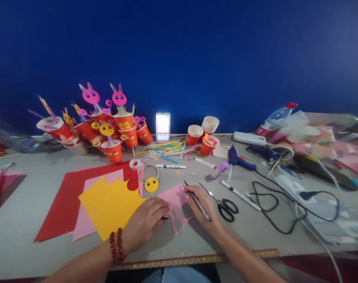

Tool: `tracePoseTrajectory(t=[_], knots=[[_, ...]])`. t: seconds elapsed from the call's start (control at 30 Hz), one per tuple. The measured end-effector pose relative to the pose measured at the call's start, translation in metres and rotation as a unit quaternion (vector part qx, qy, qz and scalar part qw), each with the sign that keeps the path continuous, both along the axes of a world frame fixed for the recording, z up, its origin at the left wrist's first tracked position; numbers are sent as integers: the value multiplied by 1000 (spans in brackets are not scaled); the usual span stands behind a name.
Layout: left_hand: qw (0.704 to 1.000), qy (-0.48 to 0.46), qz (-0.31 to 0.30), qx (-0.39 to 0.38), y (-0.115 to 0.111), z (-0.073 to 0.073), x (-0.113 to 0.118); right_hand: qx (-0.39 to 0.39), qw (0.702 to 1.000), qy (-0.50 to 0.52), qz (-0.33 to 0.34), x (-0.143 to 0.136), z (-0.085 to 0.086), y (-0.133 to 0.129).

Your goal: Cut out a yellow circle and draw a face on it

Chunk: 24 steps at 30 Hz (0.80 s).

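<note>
My right hand (201, 202) is closed around a dark pen (201, 206), its tip over the upper right corner of a cut piece of pink paper (174, 196). At the paper's left edge rests my left hand (149, 218), fingers curled, with a small black object (164, 218) showing under the fingertips; a bead bracelet is on that wrist. Partly beneath the left hand lies a yellow sheet (111, 204) with scalloped cut-outs. Just above that hand is a round yellow face (151, 184) with two eyes.
Decorated red cups (111, 152) stand at the back left, plain cups (194, 135) at the back centre. Scissors (226, 208), a marker (240, 195), a glue stick (220, 170) and a blue glue gun (239, 160) lie on the right, with black cables (277, 226) beyond. A red sheet (61, 204) lies left.
</note>
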<state>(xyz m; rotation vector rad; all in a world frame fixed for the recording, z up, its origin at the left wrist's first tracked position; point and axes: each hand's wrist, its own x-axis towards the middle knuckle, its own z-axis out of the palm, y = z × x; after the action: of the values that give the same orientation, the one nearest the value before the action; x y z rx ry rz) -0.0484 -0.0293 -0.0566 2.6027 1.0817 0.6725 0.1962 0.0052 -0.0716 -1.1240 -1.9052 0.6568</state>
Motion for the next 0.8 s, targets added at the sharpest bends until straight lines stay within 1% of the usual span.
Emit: tracePoseTrajectory(t=[0.13,0.23,0.3,0.37,0.47,0.57,0.63,0.73,0.8], knots=[[999,-2,45,-31,-2,2,-1,34,999,-20,2,1,-1,1],[997,39,53,-36,-2,7,-3,51,998,-35,5,0,1,1],[995,69,59,-44,3,13,-3,54,998,-41,11,-1,2,2],[993,100,61,-35,15,21,-1,55,998,-39,15,-1,1,2],[984,166,60,10,42,30,9,45,998,-34,10,-1,0,3],[980,183,72,32,69,30,21,42,999,-31,-3,-2,0,3],[979,189,65,45,82,27,27,49,998,-23,-6,-3,0,2],[979,191,55,53,98,26,30,59,998,-4,-12,-3,1,2],[979,189,60,53,110,26,28,60,998,4,-12,-3,1,3]])
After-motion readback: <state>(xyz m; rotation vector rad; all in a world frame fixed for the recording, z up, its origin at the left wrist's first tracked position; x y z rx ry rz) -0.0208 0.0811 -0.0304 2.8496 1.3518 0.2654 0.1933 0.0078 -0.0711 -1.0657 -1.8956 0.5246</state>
